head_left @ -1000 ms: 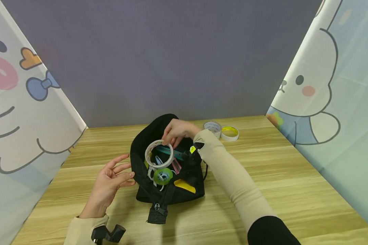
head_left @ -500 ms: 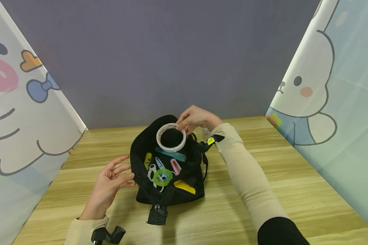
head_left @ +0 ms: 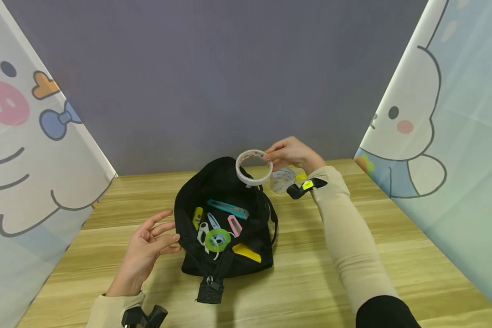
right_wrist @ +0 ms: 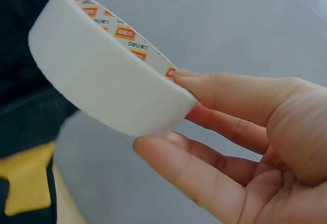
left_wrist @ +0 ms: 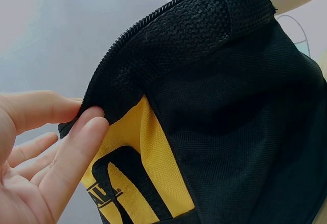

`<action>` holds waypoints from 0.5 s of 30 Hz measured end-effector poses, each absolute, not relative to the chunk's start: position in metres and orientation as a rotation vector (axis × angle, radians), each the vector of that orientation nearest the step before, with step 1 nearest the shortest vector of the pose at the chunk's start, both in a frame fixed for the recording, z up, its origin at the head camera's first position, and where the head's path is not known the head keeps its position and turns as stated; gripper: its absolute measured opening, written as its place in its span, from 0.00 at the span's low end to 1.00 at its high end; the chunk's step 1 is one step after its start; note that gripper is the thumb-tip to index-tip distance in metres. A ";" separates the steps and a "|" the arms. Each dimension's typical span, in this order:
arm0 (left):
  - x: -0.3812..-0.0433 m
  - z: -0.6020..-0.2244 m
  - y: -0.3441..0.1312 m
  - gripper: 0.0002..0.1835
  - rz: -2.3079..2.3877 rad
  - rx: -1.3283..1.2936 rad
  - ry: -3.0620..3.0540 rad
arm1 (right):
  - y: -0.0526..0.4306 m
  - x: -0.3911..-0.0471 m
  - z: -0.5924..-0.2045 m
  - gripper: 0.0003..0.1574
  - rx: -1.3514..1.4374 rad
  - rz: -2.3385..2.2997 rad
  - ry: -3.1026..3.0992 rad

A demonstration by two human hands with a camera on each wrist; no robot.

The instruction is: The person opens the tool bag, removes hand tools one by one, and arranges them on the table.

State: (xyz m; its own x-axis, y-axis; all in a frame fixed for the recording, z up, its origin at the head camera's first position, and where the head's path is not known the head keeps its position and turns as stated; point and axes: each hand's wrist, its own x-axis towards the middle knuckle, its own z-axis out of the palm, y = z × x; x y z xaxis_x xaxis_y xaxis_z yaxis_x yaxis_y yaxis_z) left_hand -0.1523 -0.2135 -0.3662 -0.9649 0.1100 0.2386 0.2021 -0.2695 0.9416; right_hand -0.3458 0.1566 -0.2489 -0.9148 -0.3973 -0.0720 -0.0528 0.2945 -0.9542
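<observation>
My right hand point(head_left: 291, 154) pinches a roll of white tape point(head_left: 243, 175) by its edge, above the back right rim of the bag. In the right wrist view the tape roll point(right_wrist: 107, 75) shows a printed inner core. My left hand point(head_left: 145, 248) pinches the left rim of an open black bag point(head_left: 246, 269) between thumb and fingers; the left wrist view shows the zipper edge of this bag point(left_wrist: 230, 101) in that grip. Inside lie a teal utility knife point(head_left: 228, 208), scissors point(head_left: 203, 234), a green tape roll point(head_left: 218, 240), a pink item point(head_left: 234, 225) and a yellow tube point(head_left: 197, 217).
A clear tape roll point(head_left: 282, 181) and a roll with a yellow core point(head_left: 301, 177) stand on the wooden table point(head_left: 311, 282), right of the bag and partly behind my right hand and wrist. A grey panel point(head_left: 229, 82) closes off the back; printed cloths hang at both sides.
My right hand has lifted the white tape roll up and to the right, from over the bag's opening to its back right rim. My left hand stays at the left rim.
</observation>
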 end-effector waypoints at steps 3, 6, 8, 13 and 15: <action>-0.153 -0.367 -0.214 0.30 -2.425 -0.404 -1.860 | 0.170 -0.348 -0.251 0.16 -0.346 -1.733 2.262; -0.154 -0.367 -0.214 0.30 -2.421 -0.414 -1.858 | 0.181 -0.351 -0.254 0.19 -0.296 -1.799 2.249; -0.154 -0.367 -0.215 0.30 -2.421 -0.421 -1.855 | 0.188 -0.352 -0.257 0.19 -0.280 -1.827 2.245; -0.153 -0.367 -0.216 0.30 -2.416 -0.426 -1.857 | 0.205 -0.356 -0.266 0.08 -0.241 -1.932 2.201; -0.153 -0.367 -0.216 0.29 -2.409 -0.421 -1.861 | 0.212 -0.357 -0.268 0.05 -0.219 -1.986 2.172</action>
